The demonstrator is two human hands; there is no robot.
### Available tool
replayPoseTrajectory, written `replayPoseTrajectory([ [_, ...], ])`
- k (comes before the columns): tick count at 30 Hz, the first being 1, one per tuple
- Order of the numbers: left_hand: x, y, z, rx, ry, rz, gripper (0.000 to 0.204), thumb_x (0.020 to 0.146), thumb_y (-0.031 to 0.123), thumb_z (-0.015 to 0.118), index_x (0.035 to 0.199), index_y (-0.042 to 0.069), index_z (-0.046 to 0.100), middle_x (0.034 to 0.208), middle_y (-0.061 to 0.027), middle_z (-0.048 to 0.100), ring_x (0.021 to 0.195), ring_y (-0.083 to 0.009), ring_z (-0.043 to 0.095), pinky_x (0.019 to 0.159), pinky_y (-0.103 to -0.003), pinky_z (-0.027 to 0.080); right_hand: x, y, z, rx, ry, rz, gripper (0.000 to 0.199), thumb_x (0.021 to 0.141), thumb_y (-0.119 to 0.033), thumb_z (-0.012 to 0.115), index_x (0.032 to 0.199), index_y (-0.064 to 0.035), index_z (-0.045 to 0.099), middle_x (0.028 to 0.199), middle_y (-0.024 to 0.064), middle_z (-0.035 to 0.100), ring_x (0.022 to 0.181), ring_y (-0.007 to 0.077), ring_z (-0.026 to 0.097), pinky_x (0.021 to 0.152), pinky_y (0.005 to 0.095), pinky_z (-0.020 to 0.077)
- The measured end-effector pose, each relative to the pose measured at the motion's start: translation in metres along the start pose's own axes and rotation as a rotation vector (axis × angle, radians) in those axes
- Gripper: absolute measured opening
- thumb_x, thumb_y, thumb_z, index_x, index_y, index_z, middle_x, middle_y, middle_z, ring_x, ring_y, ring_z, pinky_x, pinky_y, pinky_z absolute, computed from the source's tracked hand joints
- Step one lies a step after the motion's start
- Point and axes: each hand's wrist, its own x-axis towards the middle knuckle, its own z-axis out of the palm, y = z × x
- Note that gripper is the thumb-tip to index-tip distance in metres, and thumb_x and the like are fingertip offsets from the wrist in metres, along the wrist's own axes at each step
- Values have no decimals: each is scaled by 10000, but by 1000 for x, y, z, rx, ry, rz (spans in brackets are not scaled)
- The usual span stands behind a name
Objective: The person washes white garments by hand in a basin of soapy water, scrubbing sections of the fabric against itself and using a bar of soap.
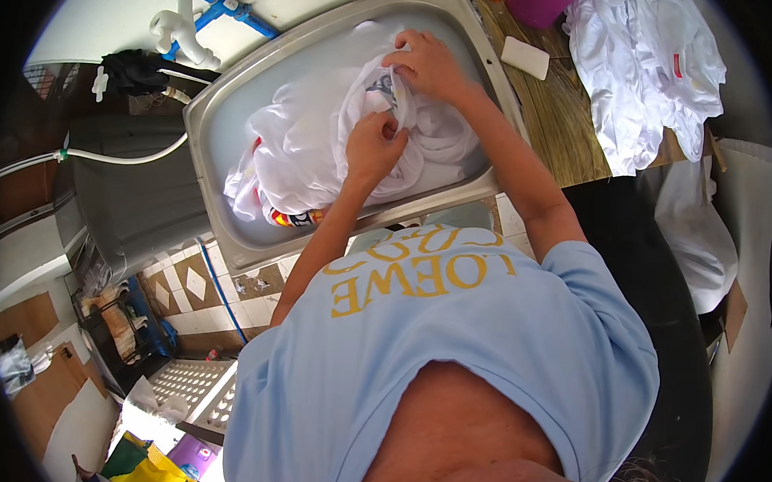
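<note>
White wet laundry (299, 155) fills much of a metal sink basin (223, 221) of cloudy water. My left hand (377, 150) is closed, fingers curled on a white garment (362, 98) in the middle of the pile. Farther up and to the right, my right hand (426, 66) grips the same garment's upper edge. Between the two hands the fabric lies gathered, with a dark printed patch (382, 90) showing inside. A red, yellow and black print (294, 218) shows at the pile's near edge.
On the wooden counter (571, 137) right of the basin lie a white soap bar (525, 57), a purple container (538, 5), and more white clothes (643, 71). White and blue pipes (189, 26) stand behind at the left. A pale hose (122, 158) runs to the basin's left side.
</note>
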Motion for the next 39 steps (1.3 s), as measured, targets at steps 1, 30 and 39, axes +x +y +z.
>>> replayPoseTrajectory([
  [1, 0, -5, -6, -126, 30, -16, 182, 809, 194, 681, 843, 38, 594, 792, -53, 624, 733, -178, 580, 703, -321, 465, 3, 5, -5, -1, -5, -14, 168, 745, -174, 698, 895, -103, 675, 1015, 52, 548, 933, 262, 529, 841, 374, 427],
  [30, 92, -42, -57, -1290, 33, -97, 205, 870, 100, 615, 684, 101, 528, 660, 46, 563, 557, -52, 469, 515, -217, 399, 7, -44, 20, 2122, 227, 844, 156, 879, -162, 622, 770, -90, 539, 877, 67, 627, 753, 152, 598, 698, 306, 513],
  [39, 149, -22, 9, -125, 207, 707, 107, 848, 91, 566, 775, 30, 617, 773, -57, 663, 710, -148, 629, 578, -286, 502, 4, -14, 100, 2237, 429, 541, 229, 945, -272, 519, 1100, -108, 559, 914, -30, 573, 885, 105, 540, 721, 267, 455],
])
